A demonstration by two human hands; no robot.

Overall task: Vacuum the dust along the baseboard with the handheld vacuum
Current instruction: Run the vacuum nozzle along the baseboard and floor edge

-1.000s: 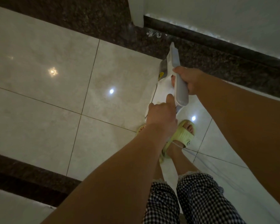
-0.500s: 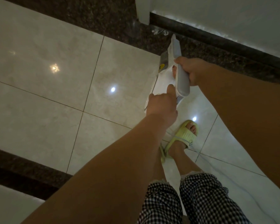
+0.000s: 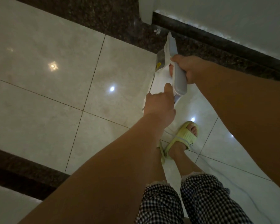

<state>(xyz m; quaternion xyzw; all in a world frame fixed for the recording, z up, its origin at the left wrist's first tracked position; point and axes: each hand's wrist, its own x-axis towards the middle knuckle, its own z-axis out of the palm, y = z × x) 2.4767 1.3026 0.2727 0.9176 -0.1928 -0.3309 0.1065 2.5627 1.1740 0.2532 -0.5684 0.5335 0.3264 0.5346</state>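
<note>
A white handheld vacuum (image 3: pixel 162 75) is seen from above, held over a glossy pale tiled floor (image 3: pixel 55 88) and aimed at a dark baseboard (image 3: pixel 217 41) under a white wall (image 3: pixel 233 13). Its narrow tapered nozzle is pointed at the speckled dark stone border (image 3: pixel 103 18) just short of the baseboard; whether the tip touches the stone cannot be told. A small pale scrap of debris (image 3: pixel 157 31) lies near the nozzle, close to the corner.

The grey top handle is wrapped by the fingers of the right hand (image 3: pixel 187 68). The rear of the body is held by the left hand (image 3: pixel 158 107), its fingers curled onto the casing and the thumb laid forward along it.

The casing appears to be rigid, smooth plastic with rounded edges, probably light but slippery under loose fingers. The handle is judged the best place to hold it, with the rear steadied for aim. A thin white cord (image 3: pixel 233 183) trails across the tiles behind. Yellow-green ribbed slippers (image 3: pixel 187 136) and checked trousers (image 3: pixel 200 199) are visible below.
</note>
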